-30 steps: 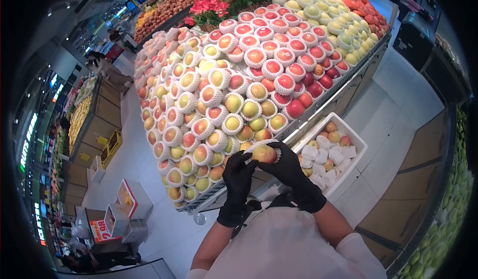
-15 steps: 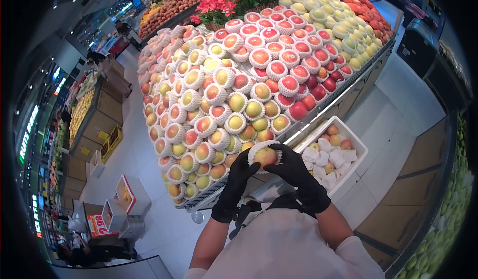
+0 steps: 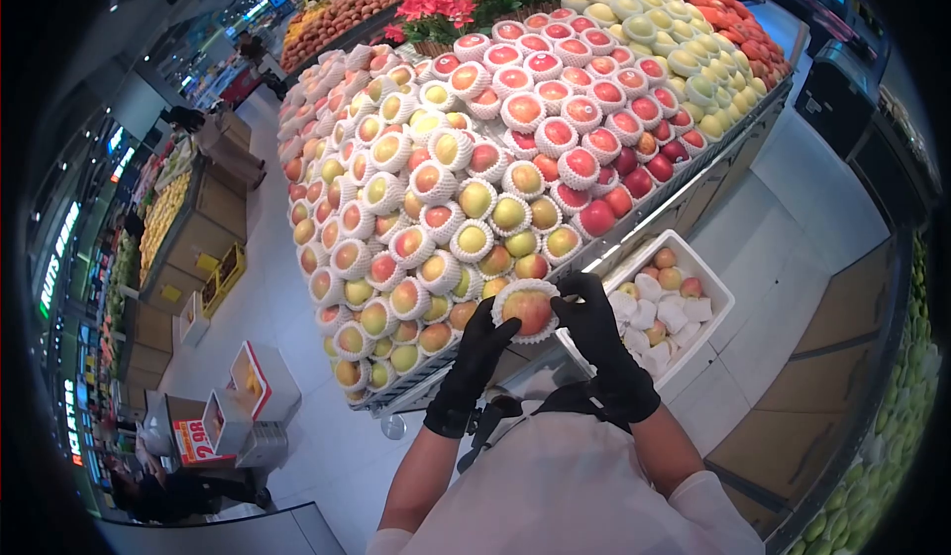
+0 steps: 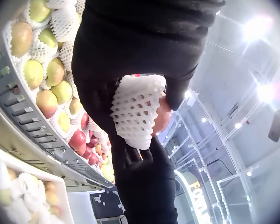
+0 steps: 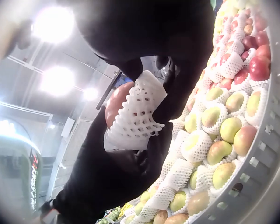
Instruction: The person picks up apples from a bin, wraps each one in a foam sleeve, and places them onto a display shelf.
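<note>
A red-yellow apple (image 3: 527, 309) sits in a white foam net (image 4: 136, 112), its bare side facing up toward the head camera. My black-gloved left hand (image 3: 481, 345) grips the netted apple from the left, thumb along its near side. From the right, my gloved right hand (image 3: 592, 329) pinches the edge of the net between thumb and fingers. In the right wrist view the thumb meets the net's upper edge, with the left hand (image 5: 116, 172) cupped below. The apple's skin (image 5: 116, 103) bulges out of the net's open end.
A sloping display of netted apples (image 3: 436, 183) stands just ahead, with a metal rail (image 3: 634, 233) along its edge. A white foam box (image 3: 721, 307) of apples and loose white nets sits low at the right. Stacked boxes (image 3: 272, 391) stand on the floor at left.
The apple has turned in the hands so that its redder side faces up, ringed by the net. My right hand has shifted from around the fruit to the net's right edge.
</note>
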The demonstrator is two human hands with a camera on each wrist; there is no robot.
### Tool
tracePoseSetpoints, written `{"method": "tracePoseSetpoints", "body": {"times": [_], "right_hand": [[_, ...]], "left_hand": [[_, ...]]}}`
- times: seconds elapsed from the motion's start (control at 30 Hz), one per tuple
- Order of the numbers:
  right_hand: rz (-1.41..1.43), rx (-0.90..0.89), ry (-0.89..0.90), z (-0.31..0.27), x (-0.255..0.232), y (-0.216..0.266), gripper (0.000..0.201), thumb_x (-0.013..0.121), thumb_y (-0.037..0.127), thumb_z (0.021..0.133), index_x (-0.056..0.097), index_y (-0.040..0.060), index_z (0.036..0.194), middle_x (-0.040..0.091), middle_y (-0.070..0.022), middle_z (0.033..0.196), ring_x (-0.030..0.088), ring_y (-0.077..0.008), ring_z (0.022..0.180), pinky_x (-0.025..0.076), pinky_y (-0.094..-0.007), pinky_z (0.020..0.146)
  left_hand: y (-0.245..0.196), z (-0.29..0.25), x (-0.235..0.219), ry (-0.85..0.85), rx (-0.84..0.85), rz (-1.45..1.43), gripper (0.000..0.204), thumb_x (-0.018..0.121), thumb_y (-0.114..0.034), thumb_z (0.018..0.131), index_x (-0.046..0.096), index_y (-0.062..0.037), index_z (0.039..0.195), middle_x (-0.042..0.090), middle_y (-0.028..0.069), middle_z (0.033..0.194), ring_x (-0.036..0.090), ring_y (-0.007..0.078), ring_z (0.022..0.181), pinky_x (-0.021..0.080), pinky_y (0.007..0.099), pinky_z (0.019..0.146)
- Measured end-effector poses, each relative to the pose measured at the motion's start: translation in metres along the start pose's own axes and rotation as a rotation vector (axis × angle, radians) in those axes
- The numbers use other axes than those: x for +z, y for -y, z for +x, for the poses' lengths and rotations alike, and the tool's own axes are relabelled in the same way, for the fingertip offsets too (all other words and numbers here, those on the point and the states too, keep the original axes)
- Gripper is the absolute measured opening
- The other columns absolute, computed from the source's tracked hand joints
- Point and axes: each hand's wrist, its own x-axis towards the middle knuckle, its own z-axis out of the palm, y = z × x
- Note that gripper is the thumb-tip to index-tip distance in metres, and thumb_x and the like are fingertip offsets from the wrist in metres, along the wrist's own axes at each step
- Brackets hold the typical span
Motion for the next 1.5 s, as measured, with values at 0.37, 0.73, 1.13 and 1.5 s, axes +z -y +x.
{"method": "tracePoseSetpoints", "body": {"times": [0.37, 0.73, 1.13, 1.5], "right_hand": [[-0.322, -0.089, -0.060, -0.008, 0.008, 0.015, 0.019, 0.068, 0.015, 0.088, 0.062, 0.0039, 0.103, 0.070, -0.0152, 0.087, 0.071, -0.0281, 0.082, 0.054, -0.0375, 0.072], [-0.317, -0.185, 0.171, 0.001, -0.010, 0.016, 0.060, 0.081, 0.018, 0.077, 0.052, 0.0038, 0.128, 0.064, -0.0168, 0.113, 0.064, -0.0300, 0.106, 0.050, -0.0387, 0.089], [-0.310, -0.400, 0.290, -0.004, 0.017, 0.040, 0.084, 0.083, 0.019, 0.075, 0.037, 0.0005, 0.143, 0.053, -0.0235, 0.131, 0.054, -0.0378, 0.121, 0.044, -0.0449, 0.101], [-0.820, -0.638, 0.197, -0.009, 0.042, 0.029, 0.078, 0.085, 0.020, 0.072, 0.045, 0.0019, 0.136, 0.053, -0.0235, 0.127, 0.055, -0.0375, 0.115, 0.046, -0.0422, 0.096]], "left_hand": [[0.013, 0.003, 0.001, -0.074, 0.084, 0.024, 0.055, 0.073, -0.023, 0.086, 0.051, -0.0008, 0.131, 0.059, 0.0089, 0.122, 0.056, 0.0192, 0.114, 0.044, 0.0340, 0.099], [0.017, 0.004, -0.001, -0.082, -0.010, -0.111, 0.055, 0.068, -0.031, 0.091, 0.048, -0.0005, 0.133, 0.057, 0.0085, 0.123, 0.057, 0.0177, 0.111, 0.049, 0.0322, 0.092], [0.020, 0.005, -0.004, -0.059, -0.002, 0.049, 0.054, 0.065, -0.022, 0.093, 0.042, -0.0011, 0.138, 0.055, 0.0103, 0.125, 0.056, 0.0194, 0.113, 0.049, 0.0328, 0.093], [0.024, -0.009, -0.020, -0.099, -0.014, 0.032, 0.057, 0.065, -0.017, 0.092, 0.041, -0.0010, 0.141, 0.053, 0.0111, 0.131, 0.054, 0.0187, 0.118, 0.047, 0.0324, 0.097]]}}
